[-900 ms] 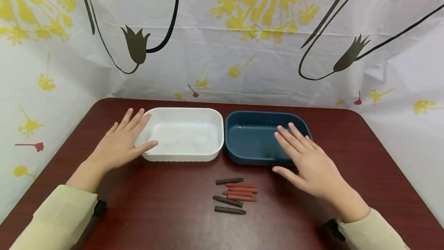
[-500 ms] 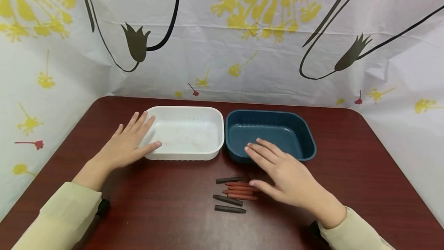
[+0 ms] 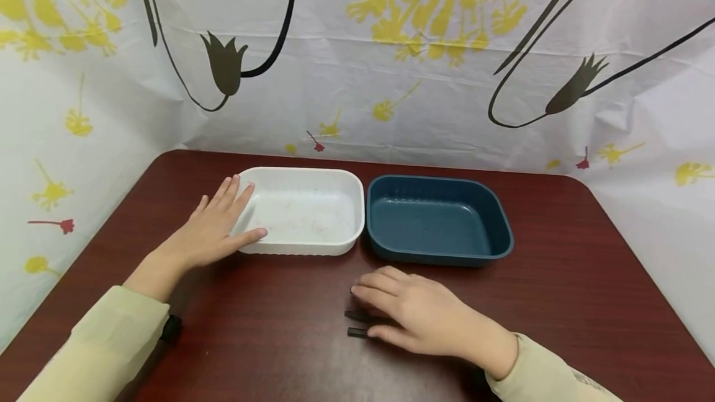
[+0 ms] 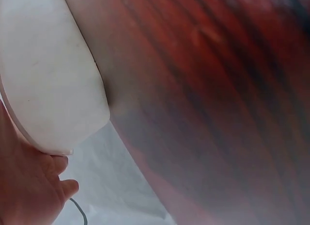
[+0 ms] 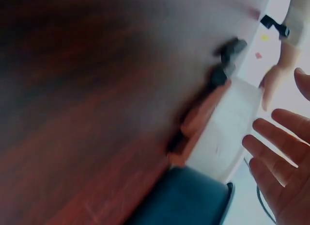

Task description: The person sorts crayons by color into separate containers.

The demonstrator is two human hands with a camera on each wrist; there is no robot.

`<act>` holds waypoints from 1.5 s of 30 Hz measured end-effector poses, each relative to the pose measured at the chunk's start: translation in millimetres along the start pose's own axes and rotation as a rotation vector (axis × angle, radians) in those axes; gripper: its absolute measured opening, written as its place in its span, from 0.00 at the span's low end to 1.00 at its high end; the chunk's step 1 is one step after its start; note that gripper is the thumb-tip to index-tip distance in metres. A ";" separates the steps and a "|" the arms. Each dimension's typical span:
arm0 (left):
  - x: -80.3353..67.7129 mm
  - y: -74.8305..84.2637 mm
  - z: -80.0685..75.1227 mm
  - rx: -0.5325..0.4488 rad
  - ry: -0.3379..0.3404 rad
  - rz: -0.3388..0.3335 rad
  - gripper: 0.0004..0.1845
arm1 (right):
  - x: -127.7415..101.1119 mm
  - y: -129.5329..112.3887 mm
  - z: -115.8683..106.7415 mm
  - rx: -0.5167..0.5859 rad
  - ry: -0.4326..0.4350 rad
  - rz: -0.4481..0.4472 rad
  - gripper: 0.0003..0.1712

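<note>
My left hand [image 3: 206,234] lies spread over the left end of a white tray [image 3: 301,249], thumb and fingers at its rim. In the left wrist view the tray's outer wall [image 4: 53,74] stands beside the palm. My right hand [image 3: 421,315] is low over a small group of crayons, its fingers extended and apart in the right wrist view. The ends of two dark crayons [image 3: 357,332] poke out left of the thumb in the head view. Red-brown crayons [image 5: 203,113] are covered by the hand there, but appear blurred in the right wrist view.
A dark blue tray [image 3: 441,259] stands just right of the white one, near the table's back edge. The reddish-brown table [image 3: 268,340] backs onto a patterned white sheet [image 3: 447,110] that also hangs at both sides.
My right hand has moved left and toward me, from over the blue tray to over the crayons, now hiding most of them. The left hand has stayed at the white tray.
</note>
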State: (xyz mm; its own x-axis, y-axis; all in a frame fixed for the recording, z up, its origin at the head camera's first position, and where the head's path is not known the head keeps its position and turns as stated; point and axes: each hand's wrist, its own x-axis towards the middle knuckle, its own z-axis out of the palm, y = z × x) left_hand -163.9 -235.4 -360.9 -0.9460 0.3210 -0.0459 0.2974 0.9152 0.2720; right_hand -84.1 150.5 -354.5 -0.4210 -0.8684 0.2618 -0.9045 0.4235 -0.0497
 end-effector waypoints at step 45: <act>3.6 1.5 4.6 0.041 -0.001 -0.002 0.63 | 34.6 -0.1 12.2 0.275 -0.318 0.146 0.05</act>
State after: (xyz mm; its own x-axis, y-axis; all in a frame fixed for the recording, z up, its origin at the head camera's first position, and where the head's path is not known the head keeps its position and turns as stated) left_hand -166.3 -231.8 -365.1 -0.9465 0.3191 -0.0477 0.3002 0.9252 0.2323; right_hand -99.4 117.3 -357.1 -0.5066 -0.8590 -0.0741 -0.8005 0.5006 -0.3296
